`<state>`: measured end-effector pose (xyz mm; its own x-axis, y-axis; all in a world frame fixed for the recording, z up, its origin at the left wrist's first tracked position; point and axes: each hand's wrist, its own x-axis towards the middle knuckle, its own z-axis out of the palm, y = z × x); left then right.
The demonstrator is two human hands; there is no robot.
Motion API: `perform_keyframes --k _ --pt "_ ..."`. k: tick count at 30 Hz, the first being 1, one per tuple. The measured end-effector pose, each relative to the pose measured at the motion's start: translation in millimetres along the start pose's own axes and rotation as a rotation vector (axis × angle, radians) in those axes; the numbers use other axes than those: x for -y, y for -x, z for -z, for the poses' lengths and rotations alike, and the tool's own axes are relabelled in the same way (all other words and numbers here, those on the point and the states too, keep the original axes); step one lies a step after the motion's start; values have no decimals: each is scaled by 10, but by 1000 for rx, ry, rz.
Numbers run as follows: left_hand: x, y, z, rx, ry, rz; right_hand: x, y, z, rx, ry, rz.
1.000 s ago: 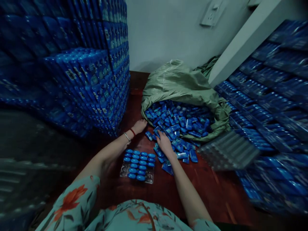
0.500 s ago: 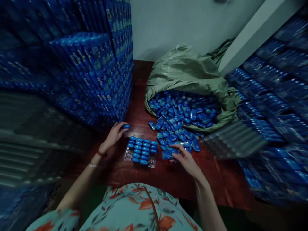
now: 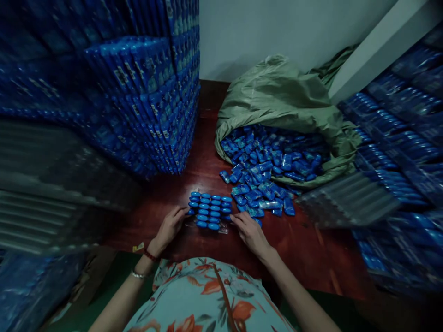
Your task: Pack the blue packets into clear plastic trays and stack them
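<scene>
A clear plastic tray [image 3: 223, 228] lies on the table in front of me, with rows of blue oval packets [image 3: 203, 206] set in it. My left hand [image 3: 170, 229] is at the tray's left edge, its fingers pinched on a blue packet [image 3: 190, 211] that they partly hide. On the opposite side, my right hand [image 3: 252, 233] has its fingertips closed at the end of another blue packet [image 3: 226, 217] in the right column. Loose blue packets [image 3: 259, 196] lie in a heap just beyond my right hand.
Behind the heap, a green sack [image 3: 277, 99] lies open, full of similar packets. Tall stacks of filled blue packs [image 3: 155, 106] rise at left, with more packs [image 3: 391, 152] at right. Clear trays [image 3: 349, 203] sit right of the sack; others [image 3: 41, 216] are piled at left.
My left hand has come down to the tray's left edge with its packet. My right hand has moved left from the loose heap to the tray's right side.
</scene>
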<state>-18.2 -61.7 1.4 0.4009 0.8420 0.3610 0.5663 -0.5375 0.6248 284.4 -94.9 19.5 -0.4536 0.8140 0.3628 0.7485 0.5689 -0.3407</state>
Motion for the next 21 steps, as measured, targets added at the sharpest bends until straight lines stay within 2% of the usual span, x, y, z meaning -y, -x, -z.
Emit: perform_keyframes --k 4,6,8,10,13,17,21 --pt "0 -119 59 178 -138 -143 40 -156 153 168 135 67" --pt "-46 -212 94 268 -183 -180 89 -260 193 253 201 75" --pt "-77 -283 113 310 -240 -199 134 -355 205 329 259 55" --pt "-71 -300 109 290 -318 -204 171 -427 189 385 293 43" --pt "-3 -235 58 189 -392 -200 225 -483 121 428 326 42" --pt "66 -142 -25 60 -257 -223 343 -520 17 470 363 38" --pt "30 -216 -4 18 -120 -220 394 -521 61 491 347 -25"
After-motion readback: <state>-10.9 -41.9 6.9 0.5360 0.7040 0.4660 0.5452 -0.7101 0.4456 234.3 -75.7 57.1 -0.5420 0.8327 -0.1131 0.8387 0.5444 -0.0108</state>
